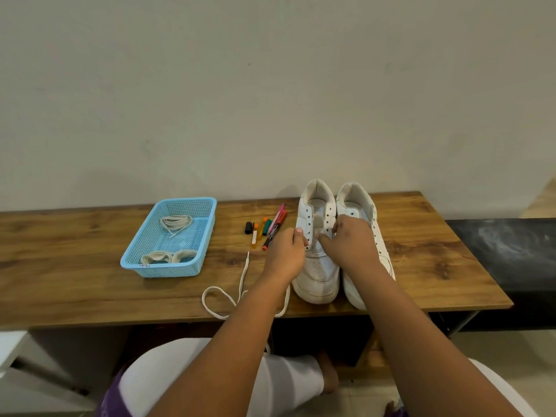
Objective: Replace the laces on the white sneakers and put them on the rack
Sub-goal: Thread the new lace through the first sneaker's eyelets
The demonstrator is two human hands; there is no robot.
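- Head view: a wooden table [90,284] runs across the middle of the frame, with a plain wall behind it.
- Two white sneakers [319,266] stand side by side at centre right of the frame, touching each other, toes toward the near table edge and heels toward the wall.
- Left hand [285,251]: fingers curled, pinching at the left eyelet row of the left-of-frame sneaker.
- Right hand [352,242]: fingers curled, pinching something small over the tongue of the same sneaker; whether it is a lace end cannot be told.
- Loose white lace [242,281]: lies on the table just left of the sneakers, looping to the near edge and passing under the left forearm.
- Blue basket [207,233]: sits at centre left of the frame, well apart from the sneakers.
- Basket contents: one coiled lace [176,222] in the far half; folded pale laces or strips [168,257] against the near wall, exact type cannot be told.
- Markers [269,225]: a small cluster with red, pink, orange and green parts lies between the basket and the sneakers, with a black cap [248,227] beside it.
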